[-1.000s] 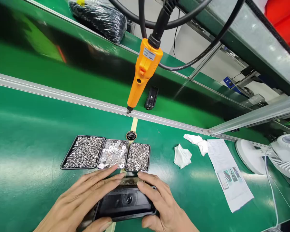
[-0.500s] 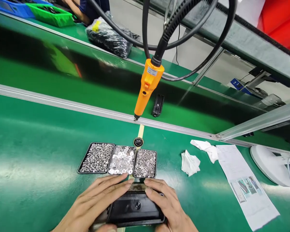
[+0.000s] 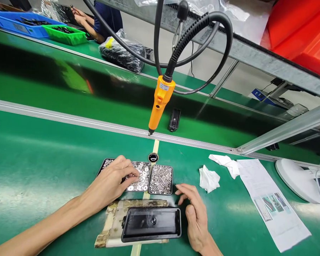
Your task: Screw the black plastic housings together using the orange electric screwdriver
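Head view: one black housing (image 3: 152, 233) lay at six o'clock; left hand (image 3: 116, 176) bunched over the middle of three trays (image 3: 172, 183), grip indeterminable; right hand (image 3: 195, 213) half open, housing's three o'clock.

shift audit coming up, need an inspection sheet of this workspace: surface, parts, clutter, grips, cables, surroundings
Surface: glossy green bench with a tape strip; spills: nothing seen
Job's things: black casing on a worn fixture; washers between a left tray and a right tray, each holding metal parts
Clutter: crumpled white cloths and a printed sheet, right of the trays
Left grip: fingertips at the washers; whether one is pinched is unclear
Right grip: open, beside the casing, not touching it
Cables: black cable looped above the bench, joined to a hanging orange driver; across the casing: nothing seen
Surroundings: red bin upper right; blue crate, green crate and a co-worker's arm upper left
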The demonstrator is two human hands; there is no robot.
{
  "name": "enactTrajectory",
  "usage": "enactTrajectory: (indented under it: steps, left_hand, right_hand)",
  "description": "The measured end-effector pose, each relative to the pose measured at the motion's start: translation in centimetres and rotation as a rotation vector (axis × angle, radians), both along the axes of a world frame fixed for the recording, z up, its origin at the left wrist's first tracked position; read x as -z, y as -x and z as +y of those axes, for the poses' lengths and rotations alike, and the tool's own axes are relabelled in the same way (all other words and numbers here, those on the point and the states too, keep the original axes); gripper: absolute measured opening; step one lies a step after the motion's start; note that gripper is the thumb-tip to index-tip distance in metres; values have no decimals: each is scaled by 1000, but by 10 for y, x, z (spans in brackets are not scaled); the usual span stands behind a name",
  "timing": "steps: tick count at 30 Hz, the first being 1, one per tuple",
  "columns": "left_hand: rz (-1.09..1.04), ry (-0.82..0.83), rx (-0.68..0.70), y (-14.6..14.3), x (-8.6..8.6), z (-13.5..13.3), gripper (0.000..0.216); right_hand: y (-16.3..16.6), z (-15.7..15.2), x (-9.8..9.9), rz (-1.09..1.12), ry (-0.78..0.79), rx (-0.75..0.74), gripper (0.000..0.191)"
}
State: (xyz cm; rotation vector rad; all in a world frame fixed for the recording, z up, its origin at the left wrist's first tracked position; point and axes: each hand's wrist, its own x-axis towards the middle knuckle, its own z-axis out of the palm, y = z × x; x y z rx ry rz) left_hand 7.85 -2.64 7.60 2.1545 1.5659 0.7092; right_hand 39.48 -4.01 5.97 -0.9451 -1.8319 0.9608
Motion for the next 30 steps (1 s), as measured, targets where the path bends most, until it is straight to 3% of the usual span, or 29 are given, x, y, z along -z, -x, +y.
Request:
enactTrajectory:
  steps: [6,10,13,16,19,23,27,30]
  left_hand:
    - [-88,28,-30,1,-6,2,39]
    - [-246,160,-68,3,-30,-7,35]
    - [-269,182,82,-1,-51,-27,22]
    - [-109,94,271,-12,-62,-47,18]
    - [51,3,353,-24,-61,-52,18]
    - [45,-126,357,-31,-59,-47,23]
    - [-7,-163,246,-19,-52,-58,29]
    - [8,-173,271,-5,-40,-72,34]
  right_hand:
    - [3,4,-2,-29,10,10,35]
    - [6,6,-4,-36,17,54,32]
    - [8,7,-7,-32,36,75,30]
    - [8,7,-8,-32,51,85,28]
    - [7,7,-7,-45,57,90,27]
    - [5,6,-7,-63,57,88,26]
    - [4,7,-6,-48,65,92,27]
    - [5,8,-5,-34,80,80,28]
